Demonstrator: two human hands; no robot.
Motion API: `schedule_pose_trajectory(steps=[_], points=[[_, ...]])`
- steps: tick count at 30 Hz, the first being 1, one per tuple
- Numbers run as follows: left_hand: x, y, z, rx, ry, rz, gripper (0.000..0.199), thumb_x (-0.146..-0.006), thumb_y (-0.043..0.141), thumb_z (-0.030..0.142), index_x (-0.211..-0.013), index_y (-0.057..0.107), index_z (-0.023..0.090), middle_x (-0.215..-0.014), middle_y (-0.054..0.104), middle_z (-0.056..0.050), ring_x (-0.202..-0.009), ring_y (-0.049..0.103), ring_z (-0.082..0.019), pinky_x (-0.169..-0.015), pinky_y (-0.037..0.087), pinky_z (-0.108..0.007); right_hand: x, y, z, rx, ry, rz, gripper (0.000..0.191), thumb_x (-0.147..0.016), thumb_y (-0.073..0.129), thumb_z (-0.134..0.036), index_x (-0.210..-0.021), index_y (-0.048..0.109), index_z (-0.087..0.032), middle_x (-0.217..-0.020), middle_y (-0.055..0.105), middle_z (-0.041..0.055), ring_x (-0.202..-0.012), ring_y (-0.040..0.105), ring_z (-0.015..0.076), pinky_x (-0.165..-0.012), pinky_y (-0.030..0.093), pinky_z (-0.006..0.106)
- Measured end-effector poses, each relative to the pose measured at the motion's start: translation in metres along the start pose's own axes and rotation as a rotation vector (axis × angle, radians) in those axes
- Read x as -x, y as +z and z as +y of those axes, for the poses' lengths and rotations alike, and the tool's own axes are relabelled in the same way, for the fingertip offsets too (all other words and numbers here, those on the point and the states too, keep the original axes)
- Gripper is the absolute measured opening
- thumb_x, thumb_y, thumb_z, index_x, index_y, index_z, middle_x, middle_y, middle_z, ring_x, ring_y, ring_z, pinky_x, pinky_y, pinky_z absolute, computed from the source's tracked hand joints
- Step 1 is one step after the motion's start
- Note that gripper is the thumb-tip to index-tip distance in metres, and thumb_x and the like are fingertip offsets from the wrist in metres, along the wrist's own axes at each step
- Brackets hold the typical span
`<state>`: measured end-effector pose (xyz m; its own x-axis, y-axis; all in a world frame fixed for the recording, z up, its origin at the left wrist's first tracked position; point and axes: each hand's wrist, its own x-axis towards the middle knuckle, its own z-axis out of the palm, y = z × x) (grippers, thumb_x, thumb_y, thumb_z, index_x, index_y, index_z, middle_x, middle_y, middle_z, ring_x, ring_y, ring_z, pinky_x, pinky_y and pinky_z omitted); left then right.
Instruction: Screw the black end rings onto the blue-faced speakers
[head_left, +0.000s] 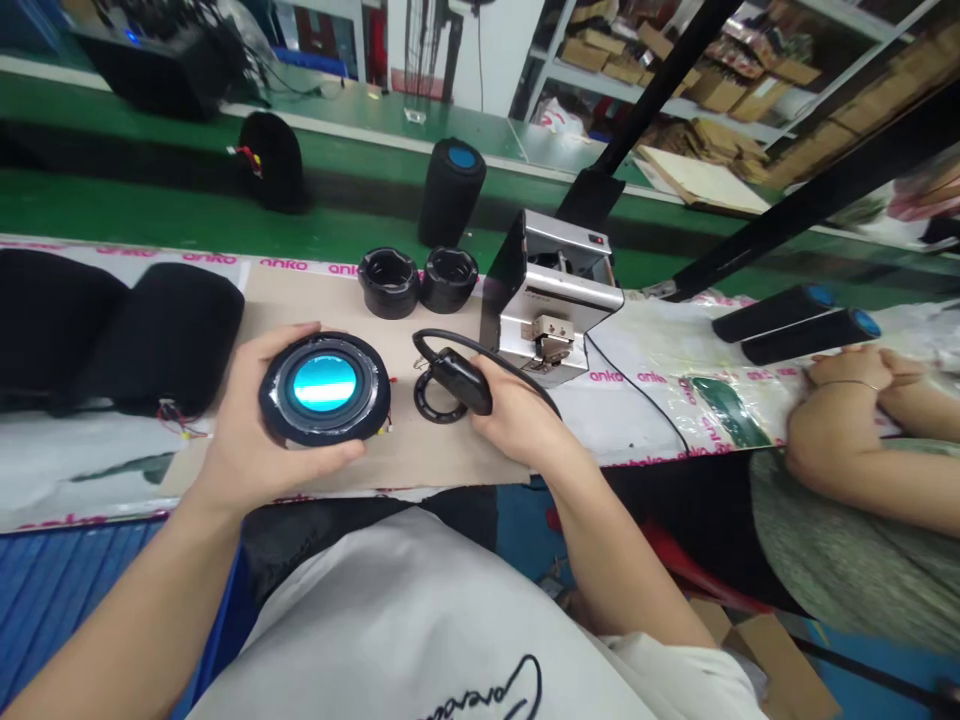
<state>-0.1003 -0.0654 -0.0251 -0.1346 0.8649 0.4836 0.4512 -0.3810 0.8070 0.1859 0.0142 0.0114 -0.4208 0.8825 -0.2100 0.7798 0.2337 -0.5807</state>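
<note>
My left hand point(247, 440) is wrapped around a round black speaker point(324, 388), its shiny blue cone facing up. A pale, uneven line runs around the speaker's rim. My right hand point(517, 415) grips a black handle-shaped piece point(463, 380), from which a black cord or strap point(487, 345) loops back over the hand. Just beside that piece, a flat black ring with small holes point(427, 410) lies on the cardboard sheet point(420, 460). Small coloured wires show by the speaker's right side.
Two black ring-shaped housings point(388, 282) stand behind, left of a silver machine point(559, 290). A black cylindrical speaker point(451, 190) stands on the green belt point(352, 200) near a dark fabric-covered piece point(271, 160). Large black covers point(176, 330) lie left. Another person's hands point(855, 368) rest at right near two speakers point(810, 335).
</note>
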Motion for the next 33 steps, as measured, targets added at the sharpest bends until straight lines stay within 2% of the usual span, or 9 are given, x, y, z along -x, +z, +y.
schedule_pose_trajectory(steps=[3, 8, 13, 18, 21, 23, 25, 29, 33], points=[[0.001, 0.001, 0.002, 0.022, 0.023, -0.005, 0.104, -0.061, 0.103, 0.050, -0.150, 0.055, 0.025, -0.148, 0.067, -0.015, -0.135, 0.069, -0.041, -0.115, 0.059, -0.059, -0.009, 0.010, 0.002, 0.073, -0.025, -0.044, 0.067, -0.083, 0.055, 0.002, -0.145, 0.062, -0.024, -0.140, 0.070, 0.0085, -0.129, 0.068, 0.0302, -0.108, 0.054, 0.037], [-0.001, 0.006, 0.009, 0.012, 0.074, -0.003, 0.096, -0.065, 0.102, 0.042, -0.148, 0.056, 0.025, -0.147, 0.068, -0.014, -0.134, 0.071, -0.037, -0.113, 0.060, -0.050, -0.007, 0.026, 0.002, 0.149, -0.029, -0.044, 0.060, -0.082, 0.056, 0.003, -0.137, 0.065, -0.020, -0.135, 0.070, 0.0133, -0.126, 0.068, 0.0345, -0.109, 0.055, 0.044], [-0.001, 0.008, 0.004, 0.040, 0.131, -0.009, 0.095, -0.065, 0.101, 0.038, -0.148, 0.057, 0.026, -0.144, 0.069, -0.014, -0.134, 0.070, -0.036, -0.114, 0.059, -0.048, 0.001, 0.031, 0.006, 0.121, -0.026, 0.008, 0.054, -0.089, 0.057, -0.001, -0.138, 0.066, -0.023, -0.140, 0.068, 0.0102, -0.124, 0.069, 0.0287, -0.105, 0.057, 0.039], [0.000, 0.009, -0.010, 0.102, 0.130, -0.016, 0.097, -0.064, 0.102, 0.037, -0.150, 0.057, 0.028, -0.146, 0.067, -0.016, -0.137, 0.068, -0.040, -0.118, 0.055, -0.055, 0.008, 0.018, 0.005, 0.016, 0.032, 0.115, 0.049, -0.088, 0.067, -0.009, -0.135, 0.068, -0.023, -0.124, 0.076, 0.0088, -0.112, 0.075, 0.0277, -0.094, 0.061, 0.036], [-0.001, 0.010, -0.010, 0.137, 0.106, -0.049, 0.098, -0.065, 0.102, 0.035, -0.151, 0.054, 0.029, -0.148, 0.064, -0.016, -0.140, 0.065, -0.041, -0.119, 0.054, -0.058, 0.021, -0.002, -0.013, -0.083, 0.053, 0.226, 0.043, -0.090, 0.076, -0.026, -0.131, 0.064, -0.023, -0.114, 0.079, 0.0063, -0.097, 0.078, 0.0256, -0.086, 0.064, 0.036], [-0.002, 0.011, -0.004, 0.145, 0.097, -0.093, 0.100, -0.066, 0.102, 0.033, -0.152, 0.052, 0.030, -0.150, 0.062, -0.015, -0.142, 0.063, -0.040, -0.121, 0.053, -0.057, 0.031, -0.014, -0.035, -0.205, -0.031, 0.323, 0.033, -0.091, 0.079, -0.037, -0.119, 0.066, -0.023, -0.108, 0.079, 0.0033, -0.089, 0.077, 0.0213, -0.082, 0.064, 0.033], [-0.004, 0.012, 0.003, 0.151, 0.094, -0.135, 0.099, -0.068, 0.102, 0.032, -0.152, 0.049, 0.030, -0.152, 0.060, -0.015, -0.144, 0.062, -0.039, -0.121, 0.053, -0.056, 0.039, -0.021, -0.059, -0.332, -0.198, 0.401, 0.027, -0.090, 0.082, -0.036, -0.111, 0.069, -0.024, -0.105, 0.078, 0.0008, -0.088, 0.076, 0.0178, -0.081, 0.064, 0.028], [-0.009, 0.011, 0.015, 0.200, 0.002, -0.191, 0.092, -0.072, 0.099, 0.034, -0.149, 0.049, 0.026, -0.151, 0.062, -0.017, -0.141, 0.064, -0.040, -0.118, 0.056, -0.057, 0.040, -0.019, -0.094, -0.294, -0.464, 0.308, 0.041, -0.091, 0.077, -0.015, -0.127, 0.066, -0.031, -0.105, 0.077, -0.0058, -0.088, 0.075, 0.0117, -0.076, 0.061, 0.018], [-0.011, 0.010, 0.018, 0.237, -0.098, -0.191, 0.091, -0.064, 0.102, 0.038, -0.142, 0.058, 0.021, -0.150, 0.064, -0.018, -0.140, 0.065, -0.042, -0.119, 0.054, -0.062, 0.034, -0.010, -0.101, -0.155, -0.552, 0.274, 0.044, -0.092, 0.073, -0.009, -0.126, 0.061, -0.034, -0.112, 0.076, -0.0091, -0.094, 0.075, 0.0086, -0.082, 0.060, 0.014]])
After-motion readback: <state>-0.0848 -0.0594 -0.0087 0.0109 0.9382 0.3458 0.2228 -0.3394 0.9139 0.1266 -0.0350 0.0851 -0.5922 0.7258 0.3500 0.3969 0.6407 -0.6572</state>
